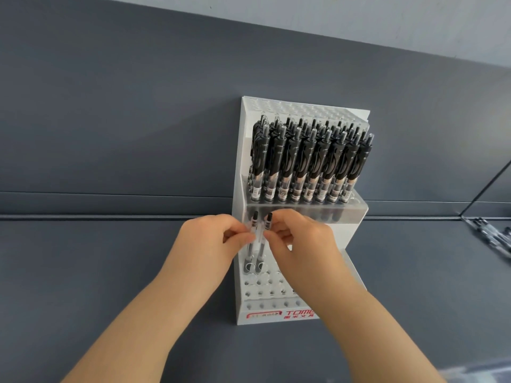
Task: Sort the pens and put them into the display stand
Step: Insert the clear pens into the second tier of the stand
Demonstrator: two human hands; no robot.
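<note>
the lone head-worn camera looks forward and down, from close range, at the display stand on a grey surface.

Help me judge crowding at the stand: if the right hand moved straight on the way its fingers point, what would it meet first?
The right hand points leftward, so past the right pen it pinches it would likely meet the left pen first, then the left hand; depth is unclear.

Arms outstretched, left hand and right hand each pinch a pen
</note>
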